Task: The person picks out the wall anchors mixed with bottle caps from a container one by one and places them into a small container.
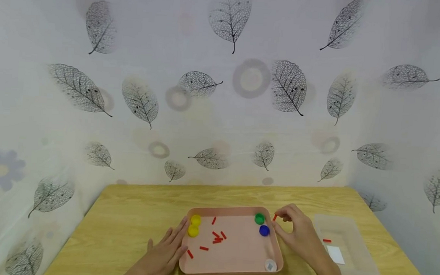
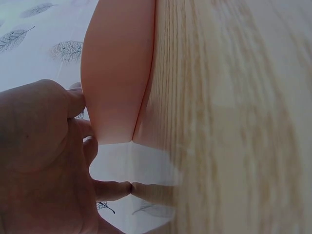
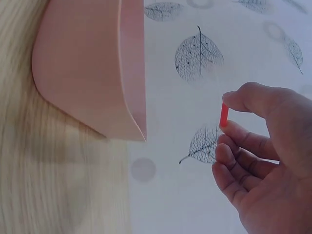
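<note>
Between thumb and index finger, my right hand (image 1: 298, 231) pinches a short red stick (image 3: 224, 114) by its two ends, just off the right side of a pink tray (image 1: 243, 252). My left hand (image 1: 164, 252) lies against the tray's left side, its fingers fairly straight along the rim. Several more red sticks (image 1: 204, 248) are scattered in the left half of the tray. Two yellow caps (image 1: 193, 231) sit at its upper left. A green cap (image 1: 259, 218) and a blue cap (image 1: 264, 230) sit at the upper right, and a white round piece (image 1: 270, 265) at the lower right.
To the right stands a translucent plastic bin (image 1: 360, 255) with one red stick (image 1: 327, 241) and a white square (image 1: 335, 255) inside. All of it rests on a wooden table (image 1: 136, 208), backed by a leaf-patterned sheet (image 1: 220, 125).
</note>
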`<state>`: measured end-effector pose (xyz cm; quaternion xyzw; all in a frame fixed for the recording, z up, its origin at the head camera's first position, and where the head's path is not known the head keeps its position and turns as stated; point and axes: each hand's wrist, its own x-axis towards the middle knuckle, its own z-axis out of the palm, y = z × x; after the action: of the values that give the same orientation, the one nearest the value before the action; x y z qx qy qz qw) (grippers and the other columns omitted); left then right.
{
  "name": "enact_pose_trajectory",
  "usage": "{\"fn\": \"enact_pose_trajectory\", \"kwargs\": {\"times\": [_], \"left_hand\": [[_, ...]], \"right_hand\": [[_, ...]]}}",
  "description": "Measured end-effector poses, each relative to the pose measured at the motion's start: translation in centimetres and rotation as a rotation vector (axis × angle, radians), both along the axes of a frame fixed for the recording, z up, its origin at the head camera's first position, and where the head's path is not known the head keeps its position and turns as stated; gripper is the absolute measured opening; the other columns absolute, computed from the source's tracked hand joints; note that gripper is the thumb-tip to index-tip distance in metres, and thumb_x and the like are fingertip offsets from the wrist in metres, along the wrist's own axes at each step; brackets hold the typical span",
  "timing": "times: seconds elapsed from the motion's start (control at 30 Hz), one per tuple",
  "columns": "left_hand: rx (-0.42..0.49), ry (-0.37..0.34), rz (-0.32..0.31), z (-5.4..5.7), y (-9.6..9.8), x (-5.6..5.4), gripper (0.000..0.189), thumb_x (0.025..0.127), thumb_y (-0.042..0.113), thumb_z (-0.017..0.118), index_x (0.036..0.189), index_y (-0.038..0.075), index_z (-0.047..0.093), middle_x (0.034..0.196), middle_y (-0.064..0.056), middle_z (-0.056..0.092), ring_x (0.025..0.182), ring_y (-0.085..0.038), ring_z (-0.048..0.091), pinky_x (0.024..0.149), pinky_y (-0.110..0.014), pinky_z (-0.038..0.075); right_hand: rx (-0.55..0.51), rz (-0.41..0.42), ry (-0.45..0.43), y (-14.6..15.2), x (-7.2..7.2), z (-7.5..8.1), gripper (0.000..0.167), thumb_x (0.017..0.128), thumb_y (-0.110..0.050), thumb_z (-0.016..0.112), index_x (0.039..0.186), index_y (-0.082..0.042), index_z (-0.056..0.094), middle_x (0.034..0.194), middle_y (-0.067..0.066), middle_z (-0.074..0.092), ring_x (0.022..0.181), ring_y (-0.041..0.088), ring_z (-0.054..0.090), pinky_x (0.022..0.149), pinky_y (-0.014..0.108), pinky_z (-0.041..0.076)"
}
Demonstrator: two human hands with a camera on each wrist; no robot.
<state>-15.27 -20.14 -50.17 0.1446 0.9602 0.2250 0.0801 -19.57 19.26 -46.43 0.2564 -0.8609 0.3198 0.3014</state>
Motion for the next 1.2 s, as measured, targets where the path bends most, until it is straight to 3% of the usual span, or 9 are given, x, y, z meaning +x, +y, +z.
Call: {"fn": "enact_pose_trajectory", "kwargs": {"times": [0.13, 0.6, 0.9, 1.2], "left_hand": [[0.009, -0.008, 0.000, 0.1, 0.0, 0.1, 0.065, 0.110, 0.055, 0.030, 0.167, 0.028, 0.014, 0.172, 0.009, 0.010, 0.152, -0.041, 0.025, 0.098, -0.090, 0.006], [0.020, 0.001, -0.003, 0.0, -0.1, 0.1, 0.065, 0.110, 0.055, 0.030, 0.167, 0.028, 0.014, 0.172, 0.009, 0.009, 0.151, -0.042, 0.025, 0.098, -0.090, 0.006], [0.003, 0.007, 0.000, -0.1, -0.1, 0.2, 0.065, 0.110, 0.055, 0.030, 0.167, 0.028, 0.015, 0.172, 0.009, 0.010, 0.151, -0.043, 0.027, 0.097, -0.091, 0.008], [0.007, 0.017, -0.006, -0.3, -0.1, 0.1, 0.064, 0.110, 0.055, 0.029, 0.167, 0.029, 0.013, 0.172, 0.009, 0.009, 0.151, -0.044, 0.026, 0.096, -0.091, 0.008]], "right_hand": [[0.020, -0.049, 0.029, 1.1, -0.1, 0.3, 0.028, 0.075, 0.001, 0.088, 0.095, -0.007, 0.070, 0.092, -0.006, 0.062, 0.078, 0.010, 0.059, 0.067, 0.030, 0.057], [0.035, -0.221, -0.013, 5.7, -0.1, 0.7, 0.028, 0.077, -0.003, 0.088, 0.098, -0.008, 0.071, 0.089, -0.005, 0.061, 0.076, 0.015, 0.057, 0.066, 0.030, 0.054], [0.007, -0.269, -0.047, 8.0, 0.2, 0.6, 0.028, 0.078, -0.001, 0.087, 0.100, -0.004, 0.071, 0.089, -0.002, 0.062, 0.076, 0.021, 0.060, 0.069, 0.024, 0.054], [0.004, -0.315, -0.066, 9.7, 0.1, 0.1, 0.025, 0.077, -0.002, 0.087, 0.096, -0.003, 0.072, 0.087, 0.001, 0.063, 0.074, 0.014, 0.057, 0.067, 0.014, 0.047]]}}
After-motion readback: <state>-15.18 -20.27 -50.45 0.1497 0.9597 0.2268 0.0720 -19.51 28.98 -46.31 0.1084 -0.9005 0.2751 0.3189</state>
